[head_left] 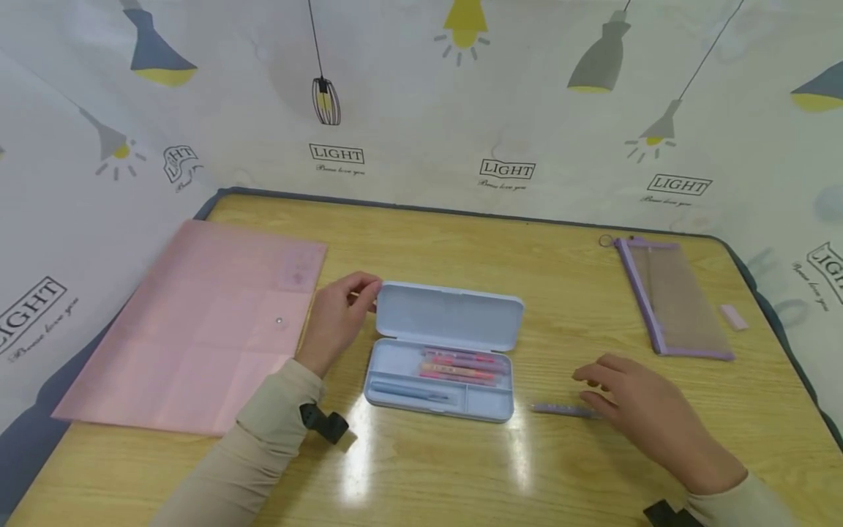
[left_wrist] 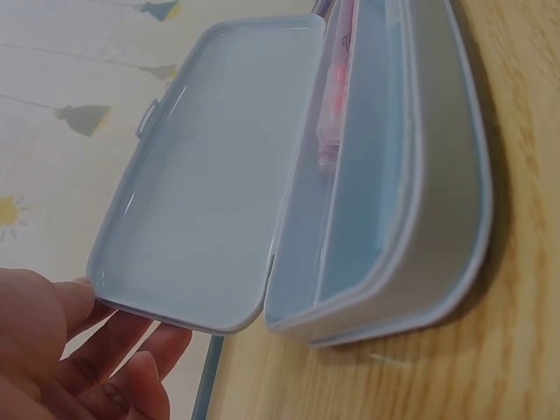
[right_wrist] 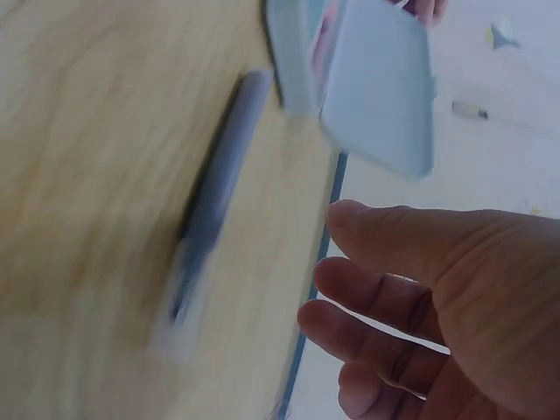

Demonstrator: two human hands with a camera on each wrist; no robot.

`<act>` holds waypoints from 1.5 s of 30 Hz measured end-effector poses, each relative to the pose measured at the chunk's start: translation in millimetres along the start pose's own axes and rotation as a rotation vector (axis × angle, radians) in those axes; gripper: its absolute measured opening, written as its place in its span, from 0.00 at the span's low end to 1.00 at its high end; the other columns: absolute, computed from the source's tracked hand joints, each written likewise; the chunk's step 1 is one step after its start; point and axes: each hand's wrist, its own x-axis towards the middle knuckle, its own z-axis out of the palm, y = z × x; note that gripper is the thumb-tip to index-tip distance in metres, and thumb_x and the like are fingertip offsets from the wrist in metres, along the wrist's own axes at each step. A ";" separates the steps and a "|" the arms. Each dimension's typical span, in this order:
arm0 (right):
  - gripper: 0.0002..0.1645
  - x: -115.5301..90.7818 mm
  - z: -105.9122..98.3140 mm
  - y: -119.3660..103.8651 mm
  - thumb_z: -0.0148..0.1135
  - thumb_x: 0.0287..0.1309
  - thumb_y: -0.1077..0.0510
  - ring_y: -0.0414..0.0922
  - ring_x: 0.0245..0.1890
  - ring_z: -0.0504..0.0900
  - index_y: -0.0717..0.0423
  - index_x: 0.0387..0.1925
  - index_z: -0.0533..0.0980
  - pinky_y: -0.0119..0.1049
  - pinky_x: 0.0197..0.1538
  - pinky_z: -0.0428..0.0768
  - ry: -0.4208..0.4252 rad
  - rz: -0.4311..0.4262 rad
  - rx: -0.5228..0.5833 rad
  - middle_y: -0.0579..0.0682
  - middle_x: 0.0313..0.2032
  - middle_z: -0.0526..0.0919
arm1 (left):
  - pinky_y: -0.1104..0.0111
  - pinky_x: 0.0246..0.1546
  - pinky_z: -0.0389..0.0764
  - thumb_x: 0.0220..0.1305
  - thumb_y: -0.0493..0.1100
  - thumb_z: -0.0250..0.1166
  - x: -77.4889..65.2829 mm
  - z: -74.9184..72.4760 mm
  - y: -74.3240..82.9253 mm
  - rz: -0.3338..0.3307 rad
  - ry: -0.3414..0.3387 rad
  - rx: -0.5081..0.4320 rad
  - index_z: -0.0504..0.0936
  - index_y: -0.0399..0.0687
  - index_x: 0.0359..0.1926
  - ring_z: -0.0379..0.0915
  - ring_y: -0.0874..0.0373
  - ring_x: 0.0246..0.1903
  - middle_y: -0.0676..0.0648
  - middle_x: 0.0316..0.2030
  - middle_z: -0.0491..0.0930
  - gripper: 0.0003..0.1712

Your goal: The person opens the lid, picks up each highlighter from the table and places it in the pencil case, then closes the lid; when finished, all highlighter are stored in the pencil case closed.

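Note:
A light blue pencil case (head_left: 437,413) lies open on the table, its lid (head_left: 451,317) tilted up behind it. My left hand (head_left: 340,317) pinches the lid's left corner between thumb and fingers. Several pink and orange pens (head_left: 461,367) lie in the back compartment, and a blue pen (head_left: 410,391) rests in the front one. To the right of the case, a purple-grey pen (head_left: 563,409) lies on the wood. Just beyond that pen's right end hovers my right hand (head_left: 642,421), fingers loosely bent and holding nothing; the right wrist view shows space between it and the pen (right_wrist: 229,166).
On the left lies a large pink folder (head_left: 217,322) with a snap button. A mesh zip pouch (head_left: 685,300) with purple edging is at the right, beside a small pink eraser (head_left: 734,317). A lamp-patterned curtain (head_left: 421,95) stands behind the table (head_left: 448,476).

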 end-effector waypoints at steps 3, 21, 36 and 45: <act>0.13 -11.8 4.1 11.7 0.72 0.54 0.54 0.38 0.33 0.81 0.47 0.43 0.83 0.34 0.32 0.79 -0.044 0.080 0.006 0.39 0.37 0.83 | 0.64 0.32 0.80 0.74 0.51 0.56 -0.2 0.2 0.5 0.005 -0.003 0.002 0.83 0.48 0.48 0.85 0.50 0.35 0.45 0.40 0.86 0.15; 0.13 -34.3 34.3 16.5 0.76 0.47 0.59 0.32 0.31 0.77 0.46 0.37 0.83 0.33 0.34 0.80 0.025 0.087 0.043 0.37 0.35 0.80 | 0.65 0.30 0.80 0.74 0.49 0.57 -1.3 0.8 -1.0 -0.003 -0.001 -0.007 0.83 0.47 0.48 0.85 0.49 0.36 0.44 0.41 0.86 0.14; 0.17 -24.9 16.4 8.3 0.78 0.40 0.63 0.39 0.32 0.81 0.46 0.35 0.84 0.36 0.32 0.82 0.197 -0.040 -0.011 0.38 0.34 0.83 | 0.65 0.32 0.80 0.74 0.51 0.56 -0.7 0.1 0.5 -0.013 -0.010 0.007 0.83 0.48 0.49 0.85 0.50 0.37 0.45 0.42 0.86 0.15; 0.15 14.6 -5.0 -39.4 0.55 0.70 0.44 0.37 0.32 0.76 0.45 0.38 0.84 0.33 0.32 0.79 0.228 -0.211 0.029 0.38 0.34 0.82 | 0.62 0.34 0.82 0.75 0.50 0.55 -0.2 0.2 1.1 -0.018 -0.018 0.018 0.82 0.48 0.50 0.85 0.50 0.37 0.45 0.42 0.85 0.15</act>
